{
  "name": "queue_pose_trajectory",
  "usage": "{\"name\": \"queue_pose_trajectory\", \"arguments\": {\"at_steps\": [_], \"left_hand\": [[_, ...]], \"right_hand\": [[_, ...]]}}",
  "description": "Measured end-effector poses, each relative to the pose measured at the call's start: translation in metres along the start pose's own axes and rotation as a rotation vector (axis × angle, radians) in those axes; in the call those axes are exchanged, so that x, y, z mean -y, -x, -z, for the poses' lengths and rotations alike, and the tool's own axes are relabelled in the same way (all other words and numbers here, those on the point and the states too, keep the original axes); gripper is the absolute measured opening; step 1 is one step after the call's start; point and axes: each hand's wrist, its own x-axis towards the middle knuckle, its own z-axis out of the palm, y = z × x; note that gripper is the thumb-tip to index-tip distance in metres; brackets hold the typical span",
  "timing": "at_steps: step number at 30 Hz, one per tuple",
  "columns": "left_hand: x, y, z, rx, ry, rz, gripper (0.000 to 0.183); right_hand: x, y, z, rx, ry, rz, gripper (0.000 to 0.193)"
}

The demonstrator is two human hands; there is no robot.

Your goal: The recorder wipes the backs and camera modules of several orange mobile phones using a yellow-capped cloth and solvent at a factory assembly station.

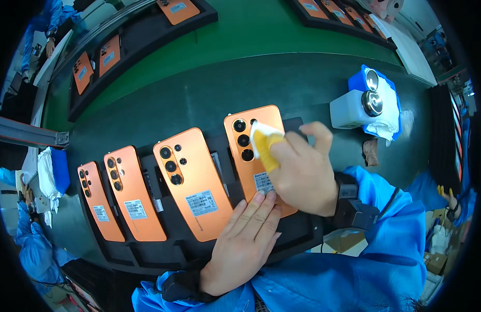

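An orange phone [259, 166] lies back up at the right end of a black tray [292, 237], its camera lenses toward the far side. My right hand [306, 174] pinches a folded white cloth [257, 136] against the phone's back, beside the lenses. Yellow covers [266, 148] show on its fingertips. Flat across the phone's lower end, below its label, lies my left hand [243, 249] with fingers stretched out. Three more orange phones [201, 177] rest face down in the tray to the left, each with a white label.
Toward the far right stand a white dispenser bottle [347, 110] with a metal lid and a blue bin [357, 80] of white cloths. A small brown piece [371, 152] lies nearby. Beyond, black trays [141, 49] of orange phones sit on a green surface. Other people work at both sides.
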Motion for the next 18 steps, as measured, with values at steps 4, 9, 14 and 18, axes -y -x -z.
{"name": "queue_pose_trajectory", "arguments": {"at_steps": [4, 9, 14, 18], "left_hand": [[0.0, 0.002, 0.002, -0.001, -0.004, 0.002, 0.046], [-0.001, 0.0, 0.002, 0.001, 0.0, 0.01, 0.046], [-0.001, 0.0, 0.002, -0.001, -0.001, 0.006, 0.046], [-0.003, -0.001, 0.002, -0.008, -0.005, 0.011, 0.046]], "right_hand": [[-0.006, 0.005, -0.001, -0.039, -0.178, 0.017, 0.014], [-0.036, -0.014, -0.005, -0.083, 0.006, -0.047, 0.008], [-0.013, -0.009, -0.009, -0.05, -0.112, 0.172, 0.012], [-0.031, -0.016, -0.009, -0.147, 0.019, 0.062, 0.013]]}}
